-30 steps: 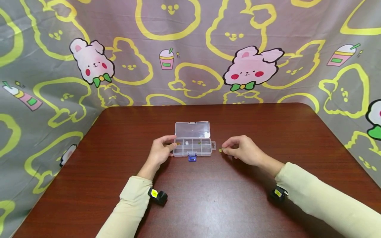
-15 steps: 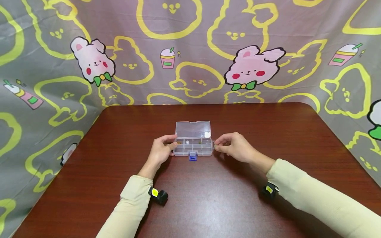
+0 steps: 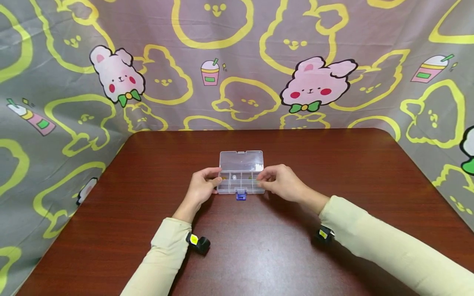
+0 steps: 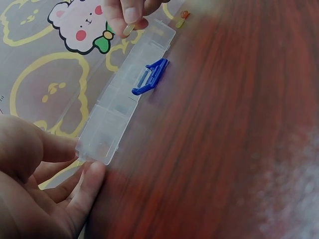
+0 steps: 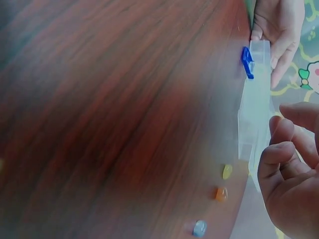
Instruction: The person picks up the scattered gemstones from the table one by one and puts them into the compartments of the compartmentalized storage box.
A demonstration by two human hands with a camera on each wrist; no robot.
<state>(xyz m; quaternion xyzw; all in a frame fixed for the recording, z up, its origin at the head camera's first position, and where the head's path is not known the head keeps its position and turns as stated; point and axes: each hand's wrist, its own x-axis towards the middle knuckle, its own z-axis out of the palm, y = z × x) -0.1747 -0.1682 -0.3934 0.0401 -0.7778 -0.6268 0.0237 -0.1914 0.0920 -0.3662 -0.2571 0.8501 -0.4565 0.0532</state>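
Note:
In the head view a clear plastic compartment box point(image 3: 247, 186) stands on the table with its lid point(image 3: 241, 160) raised at the back and a blue latch point(image 3: 241, 195) at the front. The left hand point(image 3: 201, 186) holds its left end between thumb and fingers. Over the right end is the right hand point(image 3: 280, 182), pinching a small translucent yellowish bead point(image 4: 129, 29). Far-row compartments hold a yellow bead point(image 3: 224, 178), a white bead point(image 3: 234, 177) and a green bead point(image 3: 250, 178). The right hand hides part of the box's right end.
In the right wrist view a yellow bead point(image 5: 227, 172), an orange bead point(image 5: 221, 193) and a light blue bead point(image 5: 200, 228) lie on the brown table point(image 5: 124, 124), just past the box's right end. A cartoon-patterned curtain point(image 3: 237, 65) hangs behind the table.
The right hand has moved left, from the table beside the box to over its right-end compartments. The left hand has kept its hold on the box.

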